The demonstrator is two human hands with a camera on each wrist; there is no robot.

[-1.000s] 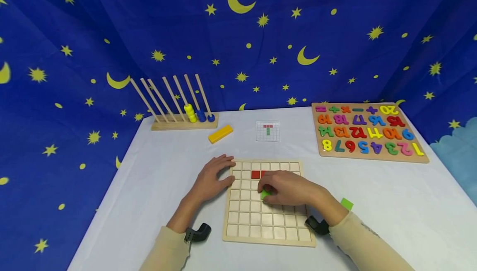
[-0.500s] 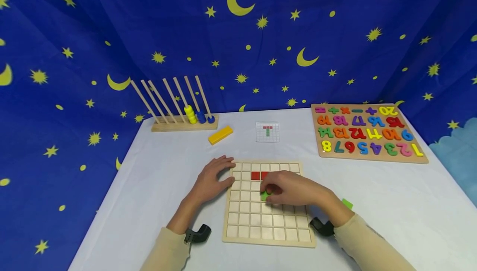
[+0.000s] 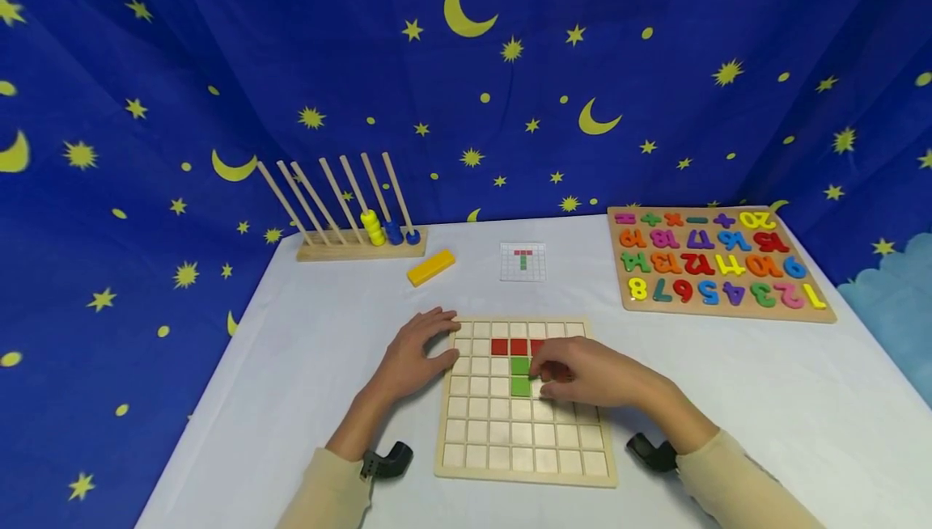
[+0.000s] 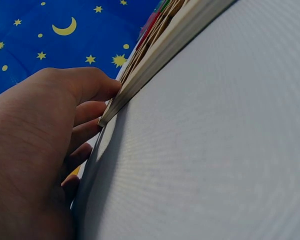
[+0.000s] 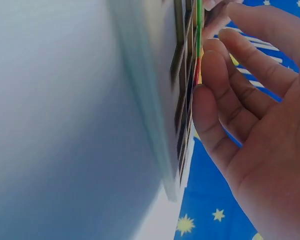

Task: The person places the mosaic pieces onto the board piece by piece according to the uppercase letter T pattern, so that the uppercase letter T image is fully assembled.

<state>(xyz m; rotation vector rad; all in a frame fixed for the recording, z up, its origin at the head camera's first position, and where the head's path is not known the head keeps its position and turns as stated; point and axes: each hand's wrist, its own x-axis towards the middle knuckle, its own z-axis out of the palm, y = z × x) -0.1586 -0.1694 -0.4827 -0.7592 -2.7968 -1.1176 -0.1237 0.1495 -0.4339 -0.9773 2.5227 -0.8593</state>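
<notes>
A wooden grid board [image 3: 476, 431] lies on the table before me. A row of red square tiles [image 3: 518, 347] fills cells near its far side, its right end partly behind my right fingers. Two green tiles [image 3: 520, 387] run down from the middle red tile. My right hand [image 3: 593, 371] hovers just right of the green tiles; in the right wrist view its fingers [image 5: 213, 112] are loosely bent and hold nothing. My left hand [image 3: 415, 355] rests at the board's left edge, thumb and fingers [image 4: 92, 85] touching its rim.
Behind the board lies a small pattern card [image 3: 523, 262] with a red and green T. A yellow bar [image 3: 431, 268] and a peg abacus [image 3: 360, 250] stand at the back left. At the back right is a number puzzle board [image 3: 728, 262]. A starry blue curtain [image 3: 364, 68] hangs behind.
My right hand has let go of the green tile in its cell and moved right, uncovering both green tiles and more red. The loose green tile at right is now out of sight.
</notes>
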